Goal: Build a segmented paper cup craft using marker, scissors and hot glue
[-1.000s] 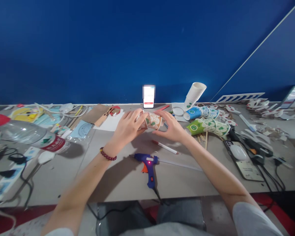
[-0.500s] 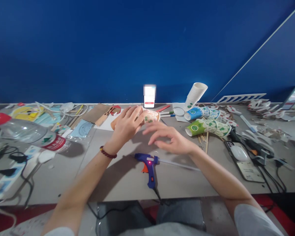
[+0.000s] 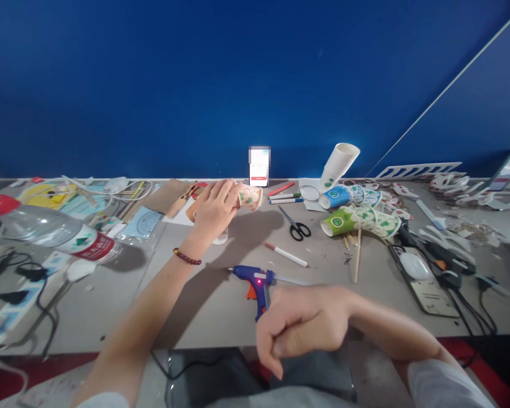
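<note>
My left hand (image 3: pixel 216 209), with a beaded bracelet at the wrist, is wrapped over an orange-patterned paper cup piece (image 3: pixel 250 196). Its patterned end shows to the right of my fingers and an orange part to the left; my hand covers the middle. My right hand (image 3: pixel 306 323) is low at the table's front edge, fingers curled and thumb folded in, slightly blurred. It overlaps the lower handle of a blue glue gun (image 3: pixel 255 277), which lies on its side with a red light on. Whether those fingers touch the handle or its cord is hidden.
Scissors (image 3: pixel 295 224), a white marker (image 3: pixel 287 255) and more markers (image 3: pixel 285 198) lie mid-table. Green (image 3: pixel 361 221) and blue (image 3: pixel 338 196) cup pieces, stacked white cups (image 3: pixel 340 164) and a phone with a mouse (image 3: pixel 414 266) are rightward. A bottle (image 3: pixel 63 232) and power strip (image 3: pixel 29 300) are left.
My right hand has left the paper cup piece and come down toward me over the glue gun's handle, its fingers now curled. The cup piece has shifted slightly left under my left hand.
</note>
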`<action>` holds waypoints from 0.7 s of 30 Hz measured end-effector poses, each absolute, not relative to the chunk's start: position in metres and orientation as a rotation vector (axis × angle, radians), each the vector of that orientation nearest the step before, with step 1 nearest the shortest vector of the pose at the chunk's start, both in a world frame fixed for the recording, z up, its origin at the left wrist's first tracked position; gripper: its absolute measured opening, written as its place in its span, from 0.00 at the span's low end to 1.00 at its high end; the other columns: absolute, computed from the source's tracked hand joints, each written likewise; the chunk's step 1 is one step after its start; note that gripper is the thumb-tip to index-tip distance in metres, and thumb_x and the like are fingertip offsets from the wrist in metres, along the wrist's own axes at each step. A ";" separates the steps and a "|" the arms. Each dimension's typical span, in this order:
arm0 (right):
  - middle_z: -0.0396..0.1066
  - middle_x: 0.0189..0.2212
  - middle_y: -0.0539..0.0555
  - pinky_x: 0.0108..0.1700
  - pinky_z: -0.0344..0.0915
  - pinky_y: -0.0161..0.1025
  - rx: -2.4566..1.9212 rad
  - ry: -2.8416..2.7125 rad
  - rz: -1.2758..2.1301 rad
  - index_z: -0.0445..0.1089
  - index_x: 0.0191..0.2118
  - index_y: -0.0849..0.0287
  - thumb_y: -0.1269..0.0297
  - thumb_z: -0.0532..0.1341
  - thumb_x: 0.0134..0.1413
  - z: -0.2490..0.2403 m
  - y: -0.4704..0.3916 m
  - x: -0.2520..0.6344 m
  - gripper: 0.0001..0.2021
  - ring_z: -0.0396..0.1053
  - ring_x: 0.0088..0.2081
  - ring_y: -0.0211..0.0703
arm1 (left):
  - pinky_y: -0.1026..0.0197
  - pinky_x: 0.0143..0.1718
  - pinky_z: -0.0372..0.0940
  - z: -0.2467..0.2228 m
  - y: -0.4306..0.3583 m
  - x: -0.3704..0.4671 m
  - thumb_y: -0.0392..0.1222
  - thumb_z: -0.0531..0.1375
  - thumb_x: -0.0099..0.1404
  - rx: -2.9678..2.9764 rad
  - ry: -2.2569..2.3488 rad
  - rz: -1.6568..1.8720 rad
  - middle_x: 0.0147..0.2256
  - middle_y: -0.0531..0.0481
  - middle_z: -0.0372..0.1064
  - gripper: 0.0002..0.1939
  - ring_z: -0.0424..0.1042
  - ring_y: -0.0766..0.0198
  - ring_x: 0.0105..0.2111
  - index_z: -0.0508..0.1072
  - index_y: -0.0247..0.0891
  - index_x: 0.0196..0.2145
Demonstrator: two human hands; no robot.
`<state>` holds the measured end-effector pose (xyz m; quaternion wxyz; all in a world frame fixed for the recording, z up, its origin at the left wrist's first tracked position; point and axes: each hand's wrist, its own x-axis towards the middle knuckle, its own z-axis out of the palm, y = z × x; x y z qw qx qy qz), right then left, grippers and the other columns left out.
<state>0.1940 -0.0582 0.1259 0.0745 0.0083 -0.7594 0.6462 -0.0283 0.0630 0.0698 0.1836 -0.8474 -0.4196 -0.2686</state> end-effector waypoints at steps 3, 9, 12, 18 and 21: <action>0.70 0.28 0.50 0.33 0.61 0.24 0.007 -2.367 1.960 0.66 0.35 0.61 0.69 0.52 0.63 0.119 -0.065 0.187 0.07 0.62 0.25 0.29 | 0.37 0.60 0.57 0.064 0.068 -0.032 0.33 0.56 0.64 -2.373 -1.212 -0.762 0.58 0.38 0.64 0.29 0.61 0.45 0.60 0.59 0.41 0.62; 0.73 0.31 0.51 0.30 0.60 0.23 0.181 -2.443 1.771 0.68 0.38 0.60 0.68 0.54 0.61 0.095 -0.078 0.175 0.06 0.64 0.25 0.29 | 0.39 0.56 0.59 0.054 0.074 -0.034 0.33 0.56 0.64 -2.377 -1.222 -0.686 0.57 0.35 0.65 0.27 0.64 0.44 0.56 0.61 0.38 0.61; 0.74 0.31 0.51 0.32 0.61 0.25 0.247 -2.476 1.698 0.67 0.38 0.58 0.66 0.56 0.60 0.085 -0.083 0.173 0.05 0.66 0.27 0.31 | 0.40 0.54 0.61 0.051 0.074 -0.031 0.31 0.56 0.63 -2.378 -1.231 -0.656 0.57 0.35 0.65 0.28 0.66 0.44 0.54 0.61 0.37 0.61; 0.75 0.33 0.50 0.32 0.59 0.26 0.306 -2.521 1.580 0.64 0.32 0.56 0.66 0.58 0.59 0.074 -0.089 0.174 0.04 0.70 0.33 0.33 | 0.40 0.56 0.62 0.041 0.073 -0.024 0.29 0.57 0.60 -2.420 -1.188 -0.631 0.57 0.35 0.65 0.30 0.66 0.45 0.55 0.62 0.38 0.60; 0.75 0.33 0.50 0.32 0.59 0.26 0.305 -2.543 1.535 0.63 0.32 0.56 0.65 0.59 0.59 0.074 -0.089 0.175 0.05 0.70 0.34 0.33 | 0.42 0.55 0.64 0.037 0.072 -0.021 0.28 0.57 0.59 -2.456 -1.199 -0.661 0.57 0.36 0.65 0.31 0.67 0.45 0.55 0.62 0.40 0.60</action>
